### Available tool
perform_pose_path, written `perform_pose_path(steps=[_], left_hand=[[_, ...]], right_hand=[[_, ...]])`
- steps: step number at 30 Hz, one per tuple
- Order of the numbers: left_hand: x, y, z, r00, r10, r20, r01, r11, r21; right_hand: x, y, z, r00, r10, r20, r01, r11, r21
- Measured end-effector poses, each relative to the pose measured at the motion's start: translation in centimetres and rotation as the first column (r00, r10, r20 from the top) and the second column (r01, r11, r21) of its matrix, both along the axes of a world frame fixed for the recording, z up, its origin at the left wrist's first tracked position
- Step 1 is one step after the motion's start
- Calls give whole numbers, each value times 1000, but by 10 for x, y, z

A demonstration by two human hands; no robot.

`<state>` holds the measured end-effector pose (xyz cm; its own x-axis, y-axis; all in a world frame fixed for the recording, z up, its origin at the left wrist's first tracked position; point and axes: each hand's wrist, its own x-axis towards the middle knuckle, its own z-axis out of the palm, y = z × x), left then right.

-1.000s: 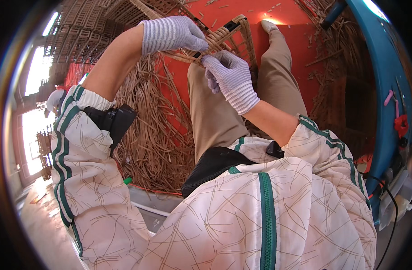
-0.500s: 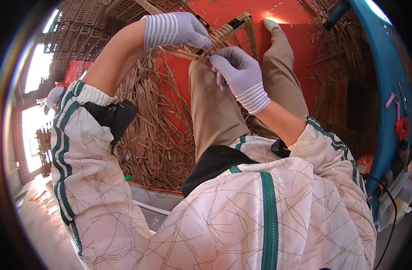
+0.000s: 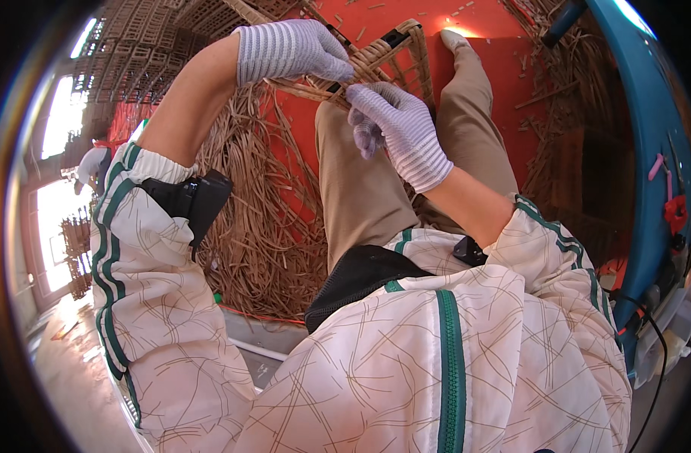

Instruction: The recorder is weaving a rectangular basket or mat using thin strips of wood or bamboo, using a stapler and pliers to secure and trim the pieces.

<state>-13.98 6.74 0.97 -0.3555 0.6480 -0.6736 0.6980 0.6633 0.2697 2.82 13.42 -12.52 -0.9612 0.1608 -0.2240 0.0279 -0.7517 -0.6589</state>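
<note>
A brown woven frame (image 3: 374,59), with strips wrapped round its bars and black bands at places, is held above my knees. My left hand (image 3: 296,51), in a striped lilac-white knit glove, curls over its near left side and grips it. Just below, my right hand (image 3: 402,132) in a matching glove has its thumb and fingers pinched together, close to the frame's near edge. Whatever lies in that pinch is hidden by the fingers. More bars of the frame run away behind my left hand.
A big heap of loose brown strips (image 3: 258,219) lies left of my legs. Strip scraps dot the red floor covering (image 3: 515,98). Stacked woven baskets (image 3: 126,53) stand at far left. A blue curved surface (image 3: 640,151) holding pink-handled scissors (image 3: 655,167) borders the right.
My right hand has shifted slightly left and down, its lower fingers moving a little off the frame. My left hand and the woven frame stay nearly in place.
</note>
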Motion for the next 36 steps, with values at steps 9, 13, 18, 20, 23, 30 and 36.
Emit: perform_pose_path(steps=[9, 13, 18, 20, 23, 30, 36], left_hand=[[4, 0, -12, 997, -68, 36, 64, 993, 104], [7, 3, -12, 997, -69, -33, 71, 995, 69], [8, 2, -13, 998, -40, -53, 44, 997, 68], [7, -4, -13, 998, 44, -39, -38, 989, 144], [4, -9, -15, 998, 15, -61, -3, 981, 192], [10, -14, -23, 999, -6, -40, 11, 992, 127], [19, -11, -17, 998, -21, -52, 27, 993, 119]], right_hand=[[2, -8, -8, 992, -125, -6, 125, 988, 89], [2, -3, -2, 993, -104, 57, 99, 992, 74], [2, 1, -1, 994, -71, 88, 67, 997, 46], [2, 4, 2, 998, -41, 49, 37, 995, 97], [1, 2, 8, 997, -43, 57, 37, 994, 103], [9, -6, -20, 995, -59, -78, 67, 993, 93], [11, -7, -21, 992, -71, -106, 85, 986, 143]])
